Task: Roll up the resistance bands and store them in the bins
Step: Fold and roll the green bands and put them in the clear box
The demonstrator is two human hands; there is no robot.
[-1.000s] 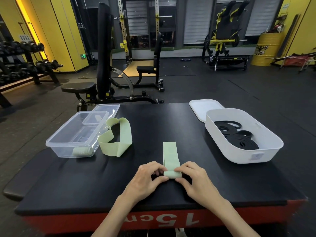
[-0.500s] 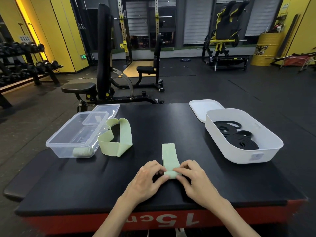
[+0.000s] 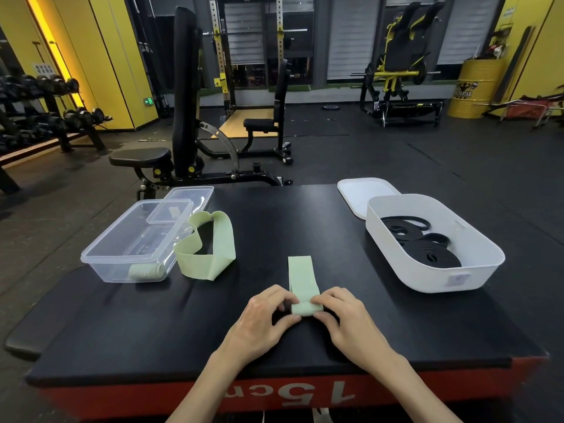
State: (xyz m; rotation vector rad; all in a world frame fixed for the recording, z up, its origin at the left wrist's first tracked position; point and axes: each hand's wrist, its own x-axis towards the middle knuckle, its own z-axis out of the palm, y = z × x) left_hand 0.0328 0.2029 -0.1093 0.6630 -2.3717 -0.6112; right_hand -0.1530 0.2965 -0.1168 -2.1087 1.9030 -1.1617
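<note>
Head view: the pale green band [image 3: 303, 274] lies flat on the black-topped platform [image 3: 274, 218], near the front edge and midway between the two bins. Its near end is turned over into a small roll, and its flat tail runs away toward the far side. The left hand [image 3: 262, 319] pinches the left end of the roll between thumb and curled fingers, and the right hand [image 3: 348, 319] grips the right end the same way. The step in hand looks like the rolling itself, at an early stage, since most of the strip is unrolled. The next move calls for turning the roll away along the tail with even pressure from both sides, so the layers stack square and do not cone or spring open. To the left a second green band [image 3: 210, 248] stands in a loose loop, unrolled, touching the clear bin [image 3: 100, 259], which holds one rolled green band [image 3: 143, 271] at its near end; the finished roll probably belongs there. Far right, the white bin [image 3: 427, 280] holds coiled black bands [image 3: 433, 254].
</note>
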